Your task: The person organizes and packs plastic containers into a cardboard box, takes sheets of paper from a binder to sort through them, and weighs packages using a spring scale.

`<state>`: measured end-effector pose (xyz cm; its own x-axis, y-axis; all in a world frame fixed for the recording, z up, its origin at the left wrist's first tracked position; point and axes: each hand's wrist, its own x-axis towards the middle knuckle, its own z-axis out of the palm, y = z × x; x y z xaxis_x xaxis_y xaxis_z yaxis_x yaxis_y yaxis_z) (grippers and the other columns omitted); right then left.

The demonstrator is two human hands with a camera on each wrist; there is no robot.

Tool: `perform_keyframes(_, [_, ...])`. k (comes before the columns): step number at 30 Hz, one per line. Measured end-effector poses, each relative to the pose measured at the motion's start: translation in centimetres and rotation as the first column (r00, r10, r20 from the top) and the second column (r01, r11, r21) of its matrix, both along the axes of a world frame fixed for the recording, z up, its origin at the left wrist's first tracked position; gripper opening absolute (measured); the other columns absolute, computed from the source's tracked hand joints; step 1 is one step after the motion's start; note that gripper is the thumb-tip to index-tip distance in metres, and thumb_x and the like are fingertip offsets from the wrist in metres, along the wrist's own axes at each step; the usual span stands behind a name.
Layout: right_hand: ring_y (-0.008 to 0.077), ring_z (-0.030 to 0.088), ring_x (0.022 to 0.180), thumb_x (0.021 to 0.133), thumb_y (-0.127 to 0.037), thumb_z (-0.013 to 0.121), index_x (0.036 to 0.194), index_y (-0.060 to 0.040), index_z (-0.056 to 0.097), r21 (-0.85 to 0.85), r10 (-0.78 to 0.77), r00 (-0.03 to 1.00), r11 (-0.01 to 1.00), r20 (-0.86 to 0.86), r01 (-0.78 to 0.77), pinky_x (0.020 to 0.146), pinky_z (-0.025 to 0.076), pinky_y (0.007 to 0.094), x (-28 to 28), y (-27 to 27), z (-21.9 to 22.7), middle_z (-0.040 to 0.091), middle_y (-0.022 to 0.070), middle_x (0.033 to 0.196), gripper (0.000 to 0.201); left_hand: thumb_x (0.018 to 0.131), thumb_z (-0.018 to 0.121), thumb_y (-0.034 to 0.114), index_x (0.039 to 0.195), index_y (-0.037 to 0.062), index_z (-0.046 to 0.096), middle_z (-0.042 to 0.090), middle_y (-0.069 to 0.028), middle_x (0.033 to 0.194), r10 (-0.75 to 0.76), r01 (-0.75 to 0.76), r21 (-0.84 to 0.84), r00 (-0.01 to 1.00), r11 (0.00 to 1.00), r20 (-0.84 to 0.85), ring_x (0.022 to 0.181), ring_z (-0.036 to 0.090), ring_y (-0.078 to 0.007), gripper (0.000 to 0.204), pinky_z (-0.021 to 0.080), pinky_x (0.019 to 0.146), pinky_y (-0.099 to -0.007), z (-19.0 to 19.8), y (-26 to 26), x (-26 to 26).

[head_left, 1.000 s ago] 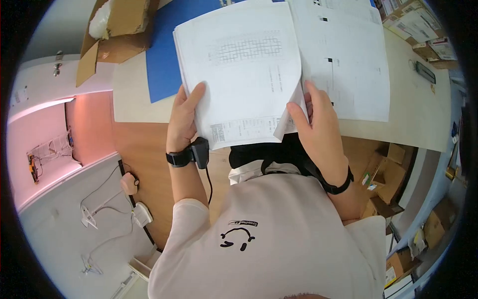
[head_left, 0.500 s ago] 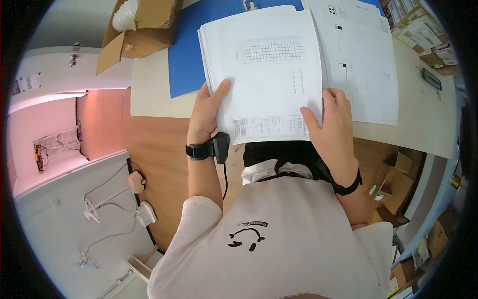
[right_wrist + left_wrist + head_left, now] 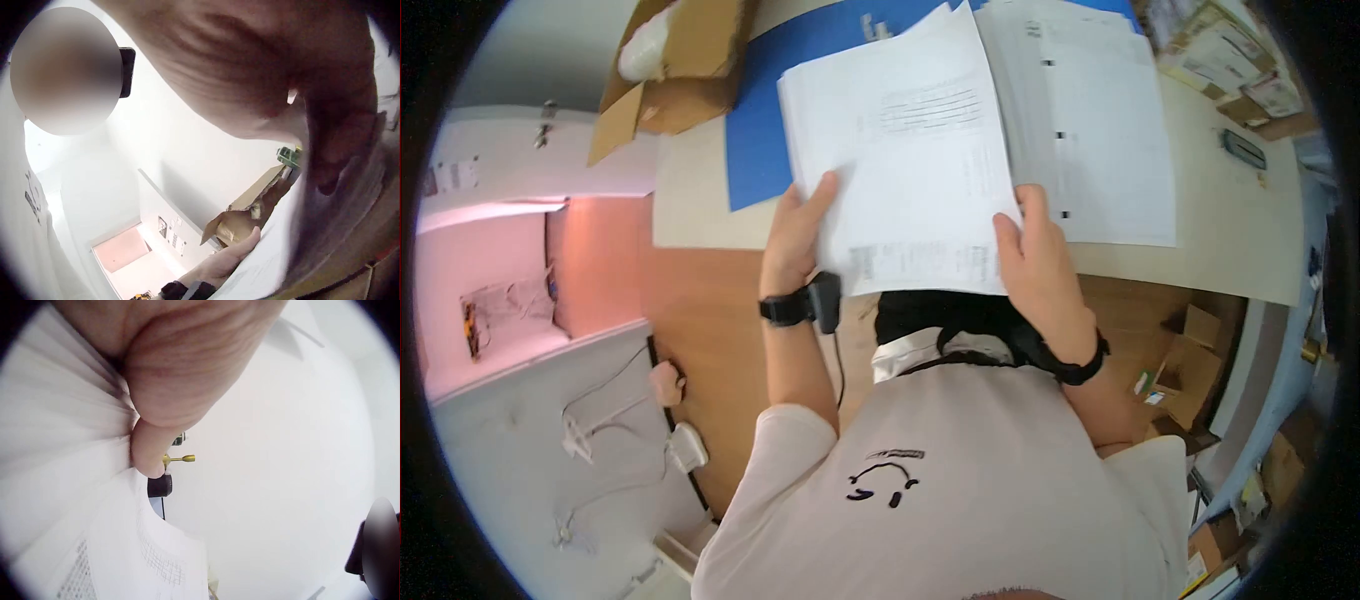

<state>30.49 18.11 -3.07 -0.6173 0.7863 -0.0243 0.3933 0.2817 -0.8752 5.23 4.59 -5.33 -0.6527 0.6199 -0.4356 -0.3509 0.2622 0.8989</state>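
A stack of printed white paper sheets point(image 3: 900, 190) is held up over the near table edge in the head view. My left hand point(image 3: 798, 228) grips its left edge, thumb on top and fingers hidden beneath. My right hand point(image 3: 1042, 262) holds the lower right edge, thumb along the front, other fingers partly behind. In the left wrist view, the left thumb point(image 3: 153, 447) lies against the layered sheet edges point(image 3: 69, 444). The right wrist view shows the paper point(image 3: 269, 250) beside the right hand point(image 3: 262, 69), with the left hand point(image 3: 228, 259) across from it.
A second pile of printed sheets point(image 3: 1110, 150) lies on the table point(image 3: 1220, 235) to the right, partly over a blue mat point(image 3: 765, 150). An open cardboard box point(image 3: 690, 60) stands back left. A dark phone-like object point(image 3: 1243, 149) and boxes point(image 3: 1230, 60) are at the right.
The curled lower right corner of the held stack has flattened out. The stack now tilts differently, its top right corner peaking upward. Both hands keep hold of it.
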Motion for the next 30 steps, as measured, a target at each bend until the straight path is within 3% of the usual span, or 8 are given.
perform_keyframes(2, [0.0541,0.062,0.084,0.101,-0.01,0.051,0.117,0.0015,0.047,-0.028,-0.047,0.996,0.999,-0.077,0.045,0.073,0.048,0.055,0.8,0.9,-0.2,0.064,0.0349,0.088,0.021,0.1,0.068,0.026,0.131,-0.0093,0.055,0.066,-0.0147,0.122,0.058,-0.058,0.022,0.998,0.998,0.001,0.105,0.065,-0.0188,0.049,0.055,0.089,-0.0322,-0.4,-0.1,0.0])
perform_keyframes(9, [0.008,0.057,0.079,0.103,-0.017,0.058,0.129,-0.0014,0.05,-0.313,-0.402,0.862,0.899,-0.31,0.306,0.07,0.049,0.0249,8.9,8.5,-0.2,0.064,0.0033,0.099,0.032,0.102,0.062,0.022,0.138,-0.007,0.049,0.065,-0.0178,0.125,0.038,-0.045,0.055,0.992,0.997,0.124,0.107,0.068,-0.0239,0.047,0.058,0.087,-0.0341,0.1,0.6,0.1])
perform_keyframes(16, [0.0189,0.065,0.088,0.101,-0.019,0.058,0.127,0.0049,0.055,0.09,-0.409,0.887,0.913,0.215,0.399,0.082,0.052,0.0323,13.8,14.4,-1.2,0.066,0.0131,0.099,0.035,0.099,0.063,0.017,0.139,-0.0091,0.046,0.062,-0.0211,0.129,-0.002,-0.011,0.093,0.99,0.996,0.14,0.112,0.066,-0.026,0.05,0.055,0.094,-0.0356,0.6,0.2,-0.1])
perform_keyframes(18, [0.025,0.064,0.086,0.1,-0.022,0.061,0.126,0.0056,0.057,0.736,-0.591,0.798,0.591,0.117,0.33,0.082,0.051,0.0363,13.3,14.0,-3.4,0.066,0.0173,0.1,0.039,0.099,0.063,0.015,0.139,-0.0092,0.045,0.062,-0.0218,0.13,-0.003,-0.013,0.101,0.988,0.995,0.153,0.112,0.066,-0.0264,0.05,0.055,0.094,-0.0356,0.9,0.2,0.0])
perform_keyframes(21, [0.0289,0.063,0.084,0.097,-0.025,0.066,0.126,0.0044,0.059,0.776,-0.488,0.868,0.58,0.087,0.249,0.078,0.051,0.0391,11.5,11.0,-1.6,0.066,0.0178,0.102,0.043,0.098,0.064,0.013,0.139,-0.0093,0.045,0.062,-0.0223,0.13,-0.026,0.001,0.14,0.983,0.99,0.181,0.112,0.066,-0.0267,0.051,0.056,0.094,-0.0358,0.2,0.0,-0.4])
perform_keyframes(23, [0.0307,0.063,0.084,0.094,-0.026,0.069,0.125,0.0043,0.059,0.117,-0.248,0.96,0.965,0.132,0.233,0.076,0.05,0.0403,8.0,6.3,0.8,0.065,0.0176,0.098,0.045,0.097,0.065,0.012,0.14,-0.0092,0.045,0.062,-0.022,0.13,-0.059,0.026,0.172,0.98,0.985,0.19,0.112,0.066,-0.0265,0.051,0.056,0.093,-0.0358,-0.3,-0.2,-0.7])
perform_keyframes(25, [0.0327,0.063,0.085,0.092,-0.027,0.071,0.121,0.0043,0.06,-0.172,0.032,0.981,0.985,0.19,0.001,0.075,0.051,0.0416,5.0,3.4,1.9,0.064,0.0188,0.094,0.044,0.095,0.068,0.011,0.139,-0.009,0.046,0.062,-0.0212,0.131,-0.026,0.008,0.121,0.989,0.993,0.145,0.112,0.066,-0.0263,0.053,0.056,0.092,-0.0359,-0.2,0.0,-0.6])
perform_keyframes(30, [0.0384,0.063,0.089,0.092,-0.02,0.071,0.11,0.0032,0.058,0.204,-0.012,0.992,0.979,0.125,-0.014,0.074,0.051,0.0456,2.2,-0.3,-0.1,0.063,0.0218,0.096,0.032,0.094,0.073,0.012,0.138,-0.0085,0.046,0.063,-0.0202,0.129,0.008,-0.017,0.09,0.994,0.996,0.106,0.111,0.066,-0.0251,0.056,0.057,0.091,-0.0349,0.4,0.3,0.1])
